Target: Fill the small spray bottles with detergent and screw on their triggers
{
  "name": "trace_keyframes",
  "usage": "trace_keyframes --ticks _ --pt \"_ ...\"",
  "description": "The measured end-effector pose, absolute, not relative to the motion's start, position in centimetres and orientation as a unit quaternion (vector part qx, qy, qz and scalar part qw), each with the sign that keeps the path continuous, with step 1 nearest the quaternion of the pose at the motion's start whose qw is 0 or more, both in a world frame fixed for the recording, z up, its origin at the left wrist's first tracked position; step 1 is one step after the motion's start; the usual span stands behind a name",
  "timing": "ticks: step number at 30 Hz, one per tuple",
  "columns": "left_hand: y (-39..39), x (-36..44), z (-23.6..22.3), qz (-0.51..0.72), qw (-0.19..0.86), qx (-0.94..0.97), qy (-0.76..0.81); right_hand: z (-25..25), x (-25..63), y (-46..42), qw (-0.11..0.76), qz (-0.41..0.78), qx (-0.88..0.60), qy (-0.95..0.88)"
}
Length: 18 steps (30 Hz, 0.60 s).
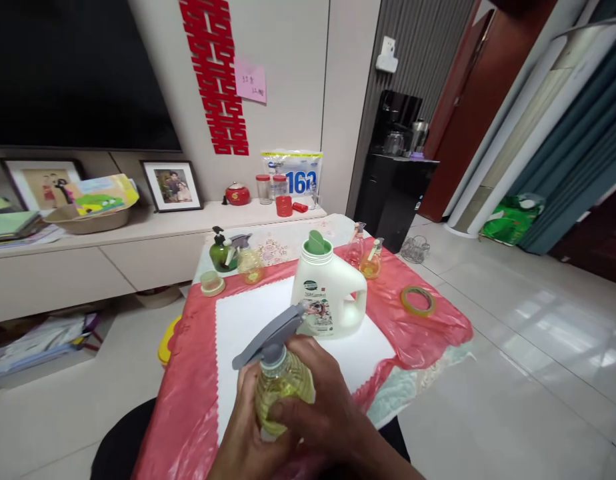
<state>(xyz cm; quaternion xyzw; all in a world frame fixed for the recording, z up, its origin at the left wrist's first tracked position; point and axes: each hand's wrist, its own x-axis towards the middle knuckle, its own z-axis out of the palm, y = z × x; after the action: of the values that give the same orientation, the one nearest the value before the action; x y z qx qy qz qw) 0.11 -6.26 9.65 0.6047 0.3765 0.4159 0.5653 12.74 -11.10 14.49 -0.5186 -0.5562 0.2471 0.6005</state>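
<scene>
A jug stands upright mid-sheet, just beyond the spray bottle and in the way of the surface's far side. Tape lies to its right; a green bottle stands far left. The left hand and right hand both curl their fingers closed around the spray bottle, held above the near part.

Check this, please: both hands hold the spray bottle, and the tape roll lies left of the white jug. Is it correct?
Not quite: the head view shows the tape roll right of the white jug. The left hand and right hand do hold the spray bottle.
</scene>
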Motion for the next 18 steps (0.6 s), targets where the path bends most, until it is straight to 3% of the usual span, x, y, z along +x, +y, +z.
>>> trace_keyframes --ticks 4,9,14,18 --pt "-8.4 0.9 12.3 0.335 0.655 0.586 0.34 15.3 15.5 -14.0 0.557 0.411 -0.486 -0.534" --pt "-9.1 2.0 11.7 0.286 0.756 0.527 0.261 15.5 18.3 -16.5 0.54 0.549 -0.401 -0.496" --pt "-9.9 4.5 10.5 0.242 0.849 0.412 0.224 14.1 19.7 -18.3 0.574 0.502 -0.454 -0.461" --pt "-9.9 5.6 9.8 0.257 0.827 0.437 0.241 12.5 20.3 -19.1 0.647 0.449 -0.483 -0.382"
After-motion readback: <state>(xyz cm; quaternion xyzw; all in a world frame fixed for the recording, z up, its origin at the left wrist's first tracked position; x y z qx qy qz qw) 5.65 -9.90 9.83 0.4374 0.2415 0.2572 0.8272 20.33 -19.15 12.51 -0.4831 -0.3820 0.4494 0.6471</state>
